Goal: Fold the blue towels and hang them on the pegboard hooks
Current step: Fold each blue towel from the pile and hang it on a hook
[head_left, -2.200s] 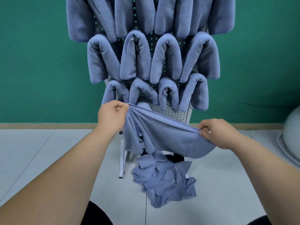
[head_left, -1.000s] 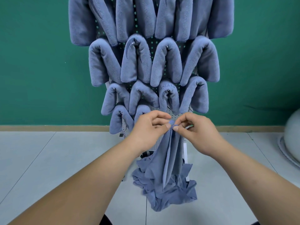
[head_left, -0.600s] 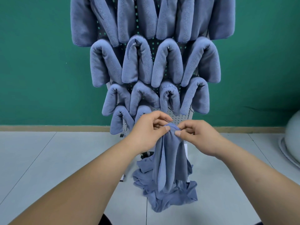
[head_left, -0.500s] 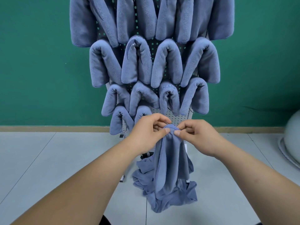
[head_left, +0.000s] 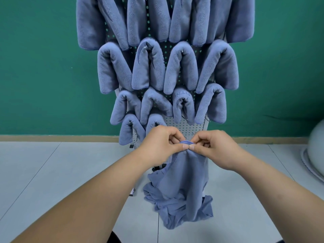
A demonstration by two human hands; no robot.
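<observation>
In the lower middle of the frame, the left hand [head_left: 161, 144] and the right hand [head_left: 215, 148] meet, both with fingers curled. Each pinches the bunched top fold of a soft blue fleece towel [head_left: 185, 174] between thumb and fingers, and the two thumb tips touch. The towel hangs from this pinch in a narrow gathered length down towards the bottom centre. Its lower end overlaps a crumpled pile of loose blue towels [head_left: 177, 207] lying on the pale grey tiled floor [head_left: 52, 172]; whether the held towel touches the pile cannot be told.

Just behind the hands stands the white perforated pegboard [head_left: 189, 127], with a bare patch showing right above the knuckles and one foot of its stand [head_left: 132, 192] at the left of the pile. Above that patch, filling the upper centre of the frame, folded blue towels [head_left: 182, 67] hang draped in tight rows over the board. The top row is cut by the upper edge, the next two rows hold four each, and two more hang at the lower left of the board, just above the left hand.

A dark green wall [head_left: 38, 67] fills the background, with a wooden skirting strip [head_left: 52, 138] where it meets the floor. At the right edge sits a pale grey rounded object [head_left: 315, 148], only partly in view.
</observation>
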